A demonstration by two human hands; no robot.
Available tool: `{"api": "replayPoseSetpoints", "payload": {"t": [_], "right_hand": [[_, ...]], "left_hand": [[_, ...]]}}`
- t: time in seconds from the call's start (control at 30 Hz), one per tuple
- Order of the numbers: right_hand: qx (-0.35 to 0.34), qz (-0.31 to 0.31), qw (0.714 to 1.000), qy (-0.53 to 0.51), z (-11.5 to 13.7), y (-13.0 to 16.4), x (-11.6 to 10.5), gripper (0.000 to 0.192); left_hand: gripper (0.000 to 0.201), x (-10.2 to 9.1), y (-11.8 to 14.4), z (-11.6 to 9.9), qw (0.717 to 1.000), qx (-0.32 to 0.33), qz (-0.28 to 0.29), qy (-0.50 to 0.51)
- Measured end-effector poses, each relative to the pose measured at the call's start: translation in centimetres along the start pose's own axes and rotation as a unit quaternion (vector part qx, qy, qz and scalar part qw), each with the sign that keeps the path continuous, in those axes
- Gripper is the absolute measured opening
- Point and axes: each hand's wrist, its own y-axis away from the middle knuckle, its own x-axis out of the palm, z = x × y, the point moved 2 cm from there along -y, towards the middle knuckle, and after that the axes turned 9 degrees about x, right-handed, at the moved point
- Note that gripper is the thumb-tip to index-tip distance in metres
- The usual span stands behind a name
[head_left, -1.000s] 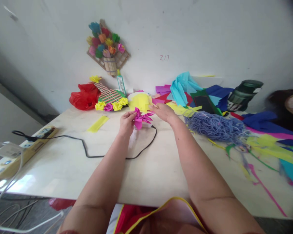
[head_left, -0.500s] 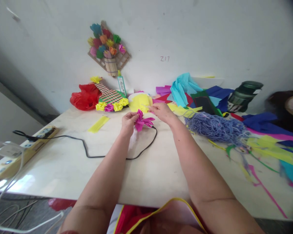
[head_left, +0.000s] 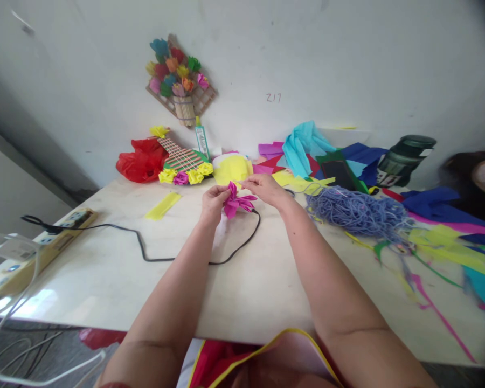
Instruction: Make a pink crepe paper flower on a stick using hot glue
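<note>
My left hand (head_left: 213, 205) pinches a magenta paper flower (head_left: 238, 205) by its left side, with the folded petals fanning out to the right. Just above and right of the flower, my right hand (head_left: 263, 188) is closed in a pinch. A thin pale piece shows at its fingertips, close to the flower's top; its kind is too small to tell. Behind the hands lies a stack of yellow paper (head_left: 230, 170). A black cord (head_left: 242, 247) loops on the table below the flower, its end near the petals.
A paper-flower craft (head_left: 181, 156) and red plastic bag (head_left: 139, 161) stand at the back left. The power strip (head_left: 60, 242) lies left, near a yellow paper strip (head_left: 164, 206). To the right are a tangled blue string bundle (head_left: 355, 210), coloured paper (head_left: 307, 145) and a dark green jar (head_left: 404, 156).
My right hand has moved slightly left and down, bringing the pale piece closer to the flower's top. My left hand and the flower have hardly moved.
</note>
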Motion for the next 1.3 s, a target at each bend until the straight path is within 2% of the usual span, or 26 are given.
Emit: {"api": "replayPoseSetpoints", "payload": {"t": [0.23, 0.4, 0.63, 0.8, 1.3], "right_hand": [[0.006, -0.003, 1.0, 0.024, 0.1, 0.0, 0.1, 0.039], [-0.032, 0.005, 0.999, -0.018, 0.1, 0.1, 0.4, 0.033], [-0.019, 0.023, 0.997, -0.07, -0.2, -0.1, 0.5, 0.026], [-0.03, 0.011, 0.996, -0.085, -0.6, -0.3, 0.5, 0.03], [-0.029, -0.058, 0.997, 0.03, -1.2, -0.4, 0.3, 0.035]], "left_hand": [[0.027, 0.0, 0.0, 0.0, 1.0, -0.001, 0.004, 0.004], [0.027, 0.1, 0.0, -0.1, 1.0, 0.002, 0.006, -0.001], [0.027, 0.0, 0.0, 0.2, 1.0, 0.003, 0.004, 0.001], [0.026, 0.0, 0.0, 0.2, 1.0, 0.006, 0.006, 0.007], [0.026, 0.1, 0.0, 0.2, 1.0, 0.005, 0.006, 0.008]]}}
